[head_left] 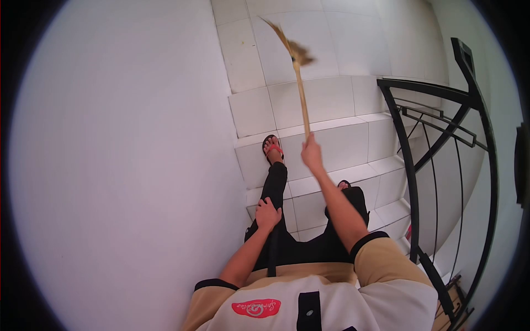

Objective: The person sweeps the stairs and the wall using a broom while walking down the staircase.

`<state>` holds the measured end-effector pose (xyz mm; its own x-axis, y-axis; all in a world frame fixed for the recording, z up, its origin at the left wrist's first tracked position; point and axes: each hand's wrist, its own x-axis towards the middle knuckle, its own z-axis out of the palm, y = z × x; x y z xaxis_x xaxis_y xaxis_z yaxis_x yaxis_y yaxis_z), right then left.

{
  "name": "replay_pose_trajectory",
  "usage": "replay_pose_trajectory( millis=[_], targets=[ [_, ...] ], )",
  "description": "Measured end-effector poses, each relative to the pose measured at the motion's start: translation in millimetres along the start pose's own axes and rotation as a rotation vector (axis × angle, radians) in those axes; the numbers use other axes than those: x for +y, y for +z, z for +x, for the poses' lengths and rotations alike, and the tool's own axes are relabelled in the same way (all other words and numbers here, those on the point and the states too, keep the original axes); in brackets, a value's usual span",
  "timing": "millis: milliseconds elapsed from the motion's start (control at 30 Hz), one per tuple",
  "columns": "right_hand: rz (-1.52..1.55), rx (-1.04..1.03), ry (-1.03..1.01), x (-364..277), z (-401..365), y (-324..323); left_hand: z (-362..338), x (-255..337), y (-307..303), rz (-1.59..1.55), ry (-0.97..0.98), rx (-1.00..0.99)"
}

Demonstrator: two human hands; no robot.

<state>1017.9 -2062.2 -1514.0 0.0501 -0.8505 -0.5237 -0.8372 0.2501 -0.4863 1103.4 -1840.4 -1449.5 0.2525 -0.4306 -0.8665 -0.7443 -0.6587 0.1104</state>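
My right hand [312,154] is wrapped round the light wooden handle of a broom [303,99], stretched out ahead of me. The broom's tan bristle head [298,52] is over the white tiled landing [353,41], its fibres flared to both sides and partly blurred. Lower down on the left, my left hand [268,214] lies on my bent left knee in black trousers, fingers apart. A dark strap-like strip [272,254] runs from below that hand toward my waist.
White tiled steps [326,151] lie between me and the landing. My left foot [273,150], in a sandal with a red strap, stands on a higher step than the right foot [343,185]. A plain white wall [127,165] flanks the left, a black metal railing [408,160] the right.
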Motion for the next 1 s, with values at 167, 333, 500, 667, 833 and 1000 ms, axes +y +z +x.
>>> replay_pose_trajectory(
  millis=[167, 333, 500, 667, 833, 1000],
  targets=[
    [0.701, -0.341, 0.275, 17.0, -30.9, 127.0, 2.1, -3.4, -6.4, -0.015, 0.001, 0.005],
    [1.659, -0.976, 0.806, 11.3, -2.8, 97.0, 3.0, -14.1, -5.9, -0.046, -0.021, 0.004],
    [1.143, -0.494, 0.793, -40.2, -108.8, 27.3, 2.1, -9.5, -9.8, -0.055, -0.047, 0.01],
    [1.433, -0.571, 1.164, -52.0, -117.3, 70.4, -1.7, -9.7, -13.8, -0.12, 0.008, 0.036],
    [1.756, -0.782, 1.015, -67.2, 6.8, 85.7, 4.5, -6.8, -10.7, -0.044, -0.038, 0.007],
    [1.247, -0.623, 0.501, -107.0, 43.5, 11.0, 3.8, -1.2, -17.3, -0.054, -0.063, -0.004]
  ],
)
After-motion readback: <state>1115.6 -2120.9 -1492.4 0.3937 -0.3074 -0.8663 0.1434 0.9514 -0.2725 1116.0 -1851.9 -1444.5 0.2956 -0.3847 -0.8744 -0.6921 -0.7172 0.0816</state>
